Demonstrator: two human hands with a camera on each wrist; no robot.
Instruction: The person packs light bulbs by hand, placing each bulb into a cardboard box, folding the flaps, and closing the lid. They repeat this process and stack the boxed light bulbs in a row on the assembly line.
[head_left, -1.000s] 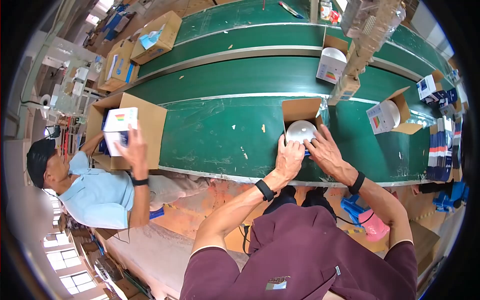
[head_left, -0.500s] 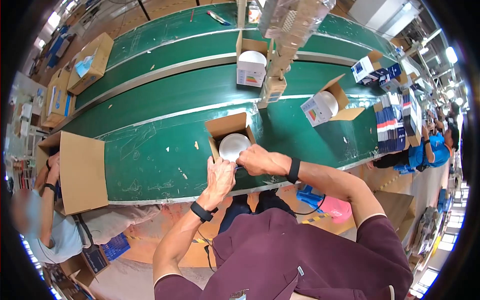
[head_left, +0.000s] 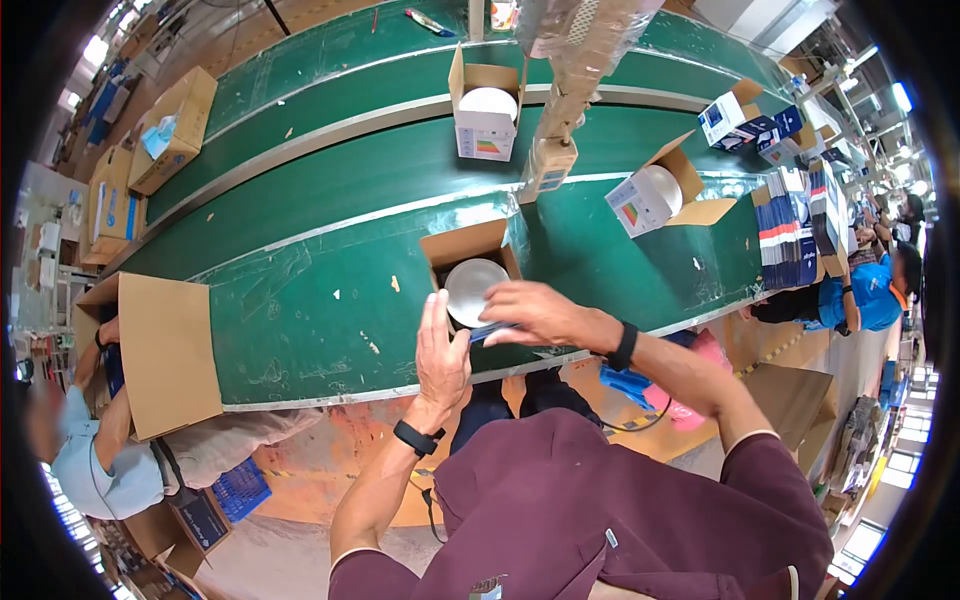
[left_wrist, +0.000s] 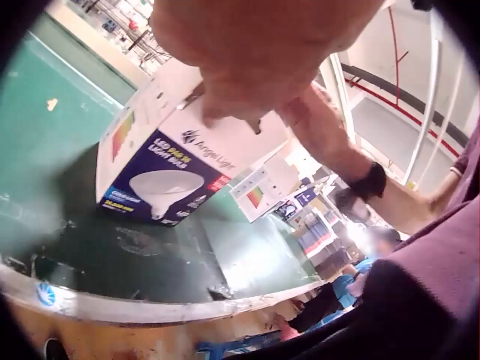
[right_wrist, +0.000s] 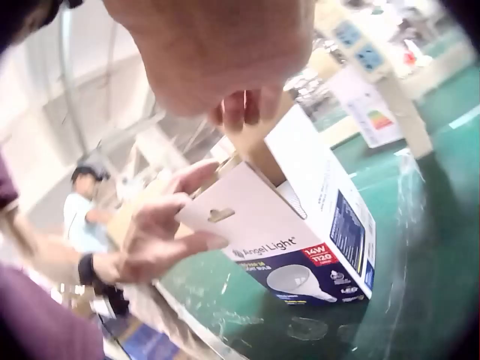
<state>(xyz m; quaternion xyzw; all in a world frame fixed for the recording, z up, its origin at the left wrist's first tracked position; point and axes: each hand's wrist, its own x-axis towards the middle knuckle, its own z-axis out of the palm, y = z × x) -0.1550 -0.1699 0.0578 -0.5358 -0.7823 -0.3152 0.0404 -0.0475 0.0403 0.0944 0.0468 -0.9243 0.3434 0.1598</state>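
An open LED light bulb box [right_wrist: 313,245] stands on the green bench before the person, its brown inner flap [head_left: 465,238] raised at the back. Inside it sits a bulb [head_left: 474,285] with a round whitish face. The left hand [head_left: 440,347] lies at the box's near left corner, fingers extended along the side and thumb against the front panel with its hanger hole. Above the near right edge, the right hand [head_left: 540,315] reaches across with fingers over the bulb and thumb low at the front. Its fingertips [right_wrist: 251,109] point down behind the front panel.
More open boxes with bulbs stand behind [head_left: 485,138] and to the right [head_left: 640,208]. Flat printed cartons [head_left: 785,235] are stacked farther right. A taped post [head_left: 570,115] rises from the bench. At left, another person reaches into a large carton [head_left: 168,350].
The head view has swung right, then settled. The right hand went from both-handed contact at the near edge to a fist-like pose there, and now its fingers extend over the bulb. The left fingers have straightened.
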